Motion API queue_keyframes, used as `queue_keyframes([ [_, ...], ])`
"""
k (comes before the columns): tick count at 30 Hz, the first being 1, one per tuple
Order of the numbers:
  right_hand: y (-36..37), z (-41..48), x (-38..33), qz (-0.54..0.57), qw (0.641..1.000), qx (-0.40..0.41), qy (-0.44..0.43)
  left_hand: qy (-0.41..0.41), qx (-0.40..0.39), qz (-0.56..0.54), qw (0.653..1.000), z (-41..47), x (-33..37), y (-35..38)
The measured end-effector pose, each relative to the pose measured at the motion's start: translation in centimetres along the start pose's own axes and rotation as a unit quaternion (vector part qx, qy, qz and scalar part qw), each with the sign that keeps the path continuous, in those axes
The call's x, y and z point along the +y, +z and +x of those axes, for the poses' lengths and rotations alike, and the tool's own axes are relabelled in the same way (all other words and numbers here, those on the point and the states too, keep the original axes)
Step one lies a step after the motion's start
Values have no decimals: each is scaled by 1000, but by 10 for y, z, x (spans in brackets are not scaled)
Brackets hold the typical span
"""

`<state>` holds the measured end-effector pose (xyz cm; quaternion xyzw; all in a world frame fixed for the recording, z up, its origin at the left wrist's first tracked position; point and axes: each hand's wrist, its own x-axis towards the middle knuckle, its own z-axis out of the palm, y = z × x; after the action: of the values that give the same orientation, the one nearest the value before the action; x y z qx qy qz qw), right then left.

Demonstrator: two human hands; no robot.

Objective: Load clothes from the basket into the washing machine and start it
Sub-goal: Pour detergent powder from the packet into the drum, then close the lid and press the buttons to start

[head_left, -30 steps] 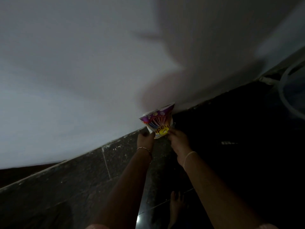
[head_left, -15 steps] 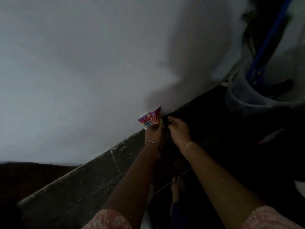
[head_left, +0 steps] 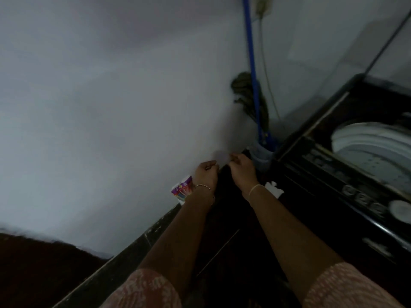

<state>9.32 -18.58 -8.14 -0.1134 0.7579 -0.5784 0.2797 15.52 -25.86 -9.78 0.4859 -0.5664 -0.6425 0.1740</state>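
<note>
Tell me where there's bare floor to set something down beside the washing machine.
Bare: the dark tiled floor between the dark stone skirting and the black top-loading washing machine. Crowded: the corner ahead, with the blue-handled mop in its pale bucket, a white crumpled scrap by the machine and the colourful printed packet at the wall.
</note>
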Motion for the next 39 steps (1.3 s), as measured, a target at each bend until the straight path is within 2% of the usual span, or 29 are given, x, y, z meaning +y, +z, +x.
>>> queue_keyframes([
  [6,-92,-52,-59,74,994,72,-43,121,-42,39,991,-94,70,55],
  [11,-184,-85,-81,-30,981,134,-138,189,-56,49,979,-154,117,117],
  [14,-242,-104,-94,-96,965,177,-166,213,-84,58,972,-185,134,161],
  [17,-295,-116,-103,-119,948,219,-198,245,-122,86,958,-215,147,203],
  [21,-355,-123,-111,-134,939,247,-201,291,-162,138,933,-245,154,252],
  [28,-427,-102,-120,-171,916,306,-193,334,-226,152,902,-249,176,323],
  [35,-482,-44,-147,-236,876,382,-173,412,-283,190,845,-206,224,402],
  [39,-510,-8,-166,-268,849,423,-166,463,-281,232,808,-177,253,446],
])
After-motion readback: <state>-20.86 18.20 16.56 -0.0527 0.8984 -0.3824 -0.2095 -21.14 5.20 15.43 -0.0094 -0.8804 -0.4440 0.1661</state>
